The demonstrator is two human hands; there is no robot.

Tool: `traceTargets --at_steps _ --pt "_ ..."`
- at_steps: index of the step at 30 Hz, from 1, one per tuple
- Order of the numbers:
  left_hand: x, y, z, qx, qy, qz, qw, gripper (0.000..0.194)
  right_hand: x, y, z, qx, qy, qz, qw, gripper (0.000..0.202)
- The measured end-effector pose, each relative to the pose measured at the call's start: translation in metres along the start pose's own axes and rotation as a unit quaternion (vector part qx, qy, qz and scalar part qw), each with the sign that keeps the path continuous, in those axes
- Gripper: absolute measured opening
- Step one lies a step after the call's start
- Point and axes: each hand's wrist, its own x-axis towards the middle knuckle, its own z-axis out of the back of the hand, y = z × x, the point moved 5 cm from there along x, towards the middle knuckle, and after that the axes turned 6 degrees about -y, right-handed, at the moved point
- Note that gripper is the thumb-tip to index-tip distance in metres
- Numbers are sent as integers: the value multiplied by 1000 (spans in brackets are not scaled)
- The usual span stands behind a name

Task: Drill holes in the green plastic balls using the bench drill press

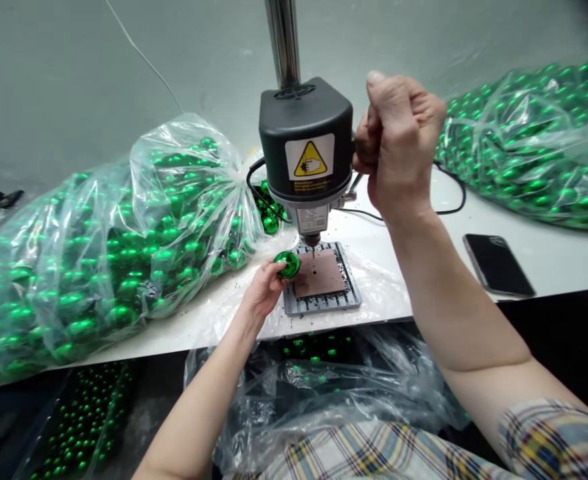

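Observation:
Between the thumb and fingers of my left hand (268, 287) is a shiny green ball (287, 265), held at the left edge of a brown square board (319, 283). The board lies on the slotted metal base (347, 308) of a small drill press (307, 133) and has a dark hole near its middle. Above it points a thin drill bit (313, 253), apart from the ball. My right hand (401, 133) is raised and closed at the right side of the black drill head, gripping the feed lever, whose end the fingers mostly hide.
Large clear bags (174, 200) of green balls stand left, with another bag (529, 140) at back right. A phone (499, 265) lies on the white table (454, 250). Below the table edge is an open plastic bag (344, 393) with more balls. Dark shavings surround the board.

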Motion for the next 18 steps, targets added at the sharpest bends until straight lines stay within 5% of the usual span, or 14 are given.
traceTargets --at_steps 6,18 --pt "6 6 -6 111 -55 -135 983 58 1 0 -1 12 -5 -9 1000 72" --pt "16 17 -25 190 -1 -152 970 57 0 2 0 8 -1 2 1000 65"
